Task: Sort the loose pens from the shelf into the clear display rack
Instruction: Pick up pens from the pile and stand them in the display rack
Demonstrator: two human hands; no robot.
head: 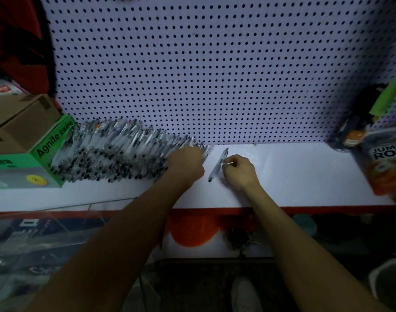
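Note:
A long heap of clear-barrelled pens (pixel 116 152) lies along the back of the white shelf (pixel 305 176), against the pegboard. My left hand (pixel 186 162) rests on the right end of the heap, fingers curled down among the pens; what it holds is hidden. One single pen (pixel 217 165) lies apart on the shelf, tip toward me. My right hand (pixel 239 171) is beside it, fingers curled, pinching a thin pale stick-like piece near the pen's middle. The clear display rack (pixel 41 224) sits low on the left, below the shelf edge.
A green Agnite box (pixel 35 163) with a brown carton (pixel 19 122) on top stands at the shelf's left. Jump-rope packs (pixel 386 158) crowd the right end. The shelf has a red front edge (pixel 327 209); below it are dim goods and an orange round object (pixel 192 230).

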